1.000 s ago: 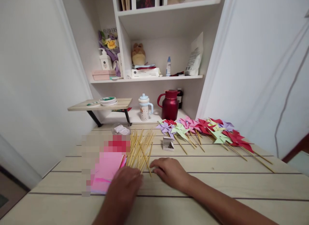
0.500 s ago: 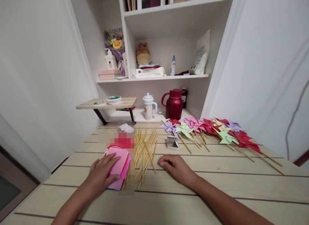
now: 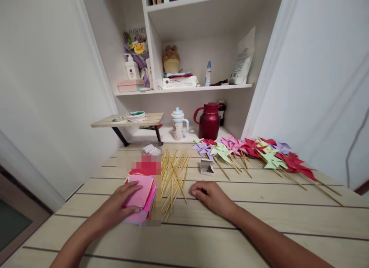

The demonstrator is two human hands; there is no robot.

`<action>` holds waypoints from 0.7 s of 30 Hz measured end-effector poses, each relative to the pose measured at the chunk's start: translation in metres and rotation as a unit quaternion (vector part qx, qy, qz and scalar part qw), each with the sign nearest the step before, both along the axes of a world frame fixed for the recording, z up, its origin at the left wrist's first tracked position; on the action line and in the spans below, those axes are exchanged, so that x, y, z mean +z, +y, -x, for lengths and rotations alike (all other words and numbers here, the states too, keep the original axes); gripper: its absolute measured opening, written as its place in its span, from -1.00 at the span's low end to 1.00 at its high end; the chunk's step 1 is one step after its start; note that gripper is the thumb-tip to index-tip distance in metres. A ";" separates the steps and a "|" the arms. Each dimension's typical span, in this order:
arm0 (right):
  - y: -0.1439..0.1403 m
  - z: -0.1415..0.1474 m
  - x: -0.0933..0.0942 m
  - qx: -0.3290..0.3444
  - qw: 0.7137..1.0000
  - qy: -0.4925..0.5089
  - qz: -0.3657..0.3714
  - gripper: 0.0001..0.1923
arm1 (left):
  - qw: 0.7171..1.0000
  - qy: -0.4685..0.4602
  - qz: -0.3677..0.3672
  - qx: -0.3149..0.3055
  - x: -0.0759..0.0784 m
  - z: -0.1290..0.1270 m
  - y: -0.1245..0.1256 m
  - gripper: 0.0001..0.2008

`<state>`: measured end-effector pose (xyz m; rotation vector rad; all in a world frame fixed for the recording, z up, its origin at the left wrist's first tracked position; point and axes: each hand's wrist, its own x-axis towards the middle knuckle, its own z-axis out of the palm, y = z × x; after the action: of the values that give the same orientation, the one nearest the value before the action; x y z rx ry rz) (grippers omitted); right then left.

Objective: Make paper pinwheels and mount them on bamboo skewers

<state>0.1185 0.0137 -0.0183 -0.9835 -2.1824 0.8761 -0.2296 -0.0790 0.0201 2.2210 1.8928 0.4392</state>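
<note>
My left hand [image 3: 123, 199] lies over the left side of a stack of coloured paper [image 3: 142, 195], pink on top, its fingers stretched across the top sheet. Part of the stack is hidden by a blurred patch. Just right of the paper, many thin wooden sticks [image 3: 175, 179] lie in a loose heap. My right hand [image 3: 211, 199] rests on the table to the right of the sticks, its fingers curled in and nothing showing in them. Beyond it stands a small opened white box [image 3: 206, 167] with small dark bits inside.
Several paper pinwheels [image 3: 271, 159] on sticks lie along the back right of the table [image 3: 259, 222]. A red jug [image 3: 209, 122] and a light blue-lidded cup [image 3: 178, 124] stand behind. At the back left are a clear container [image 3: 151, 149] and a small raised shelf [image 3: 109, 123].
My left hand has slid slightly left and toward me on the paper. My right hand stays in its place. The camera view has tilted a little.
</note>
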 end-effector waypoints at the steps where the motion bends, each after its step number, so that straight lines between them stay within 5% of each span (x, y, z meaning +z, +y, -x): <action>1: 0.000 0.000 0.000 0.002 1.000 -0.001 -0.001 -0.76 | 1.000 0.003 0.003 -0.004 0.003 -0.001 0.000 -0.45; 21: 0.001 -0.002 0.002 0.015 1.000 -0.013 0.000 -0.75 | 0.998 0.001 0.011 -0.065 0.023 -0.013 -0.006 -0.63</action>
<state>0.1204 0.0144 -0.0164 -0.9699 -2.2253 0.8814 -0.2161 -0.0846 0.0435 2.3150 1.7314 0.3922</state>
